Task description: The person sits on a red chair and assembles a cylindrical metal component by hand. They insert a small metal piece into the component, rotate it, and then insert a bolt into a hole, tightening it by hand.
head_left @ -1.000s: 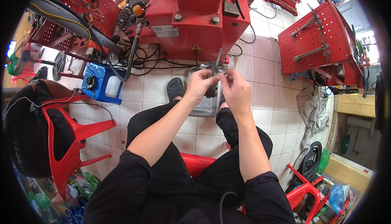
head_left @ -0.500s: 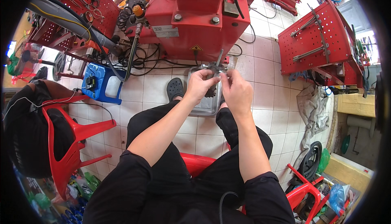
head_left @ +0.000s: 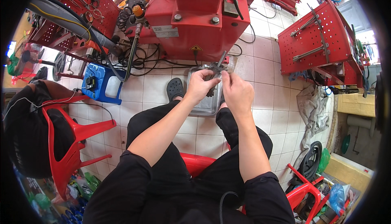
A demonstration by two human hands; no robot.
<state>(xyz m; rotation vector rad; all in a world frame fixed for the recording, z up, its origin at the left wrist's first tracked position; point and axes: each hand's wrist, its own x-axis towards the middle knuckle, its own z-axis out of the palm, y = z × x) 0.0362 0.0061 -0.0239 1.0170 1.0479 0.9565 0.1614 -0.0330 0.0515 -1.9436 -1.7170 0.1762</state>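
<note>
Between my hands, above a shallow metal tray (head_left: 203, 112) on the floor, is a small grey metal mechanical part (head_left: 214, 66) with a thin rod (head_left: 222, 58) sticking up from it. Its exact kind cannot be made out. My left hand (head_left: 198, 87) is closed on the part's near left side. From the right, my right hand (head_left: 238, 95) comes in with thumb and fingers pinched together against the part. Whatever sits between those fingertips is too small to name. Some darker pieces show below the part, partly hidden by my hands.
Straight ahead stands a red machine base (head_left: 203, 40) with cables around it. A blue stool (head_left: 97, 81) and a red chair (head_left: 69, 130) with a seated person are on the left. To the right is a red perforated tool cart (head_left: 301, 45); a tyre (head_left: 310, 159) lies below it.
The rod and the metal part have tilted slightly to the right. My right fingers have shifted a little; my left hand keeps nearly the same place.
</note>
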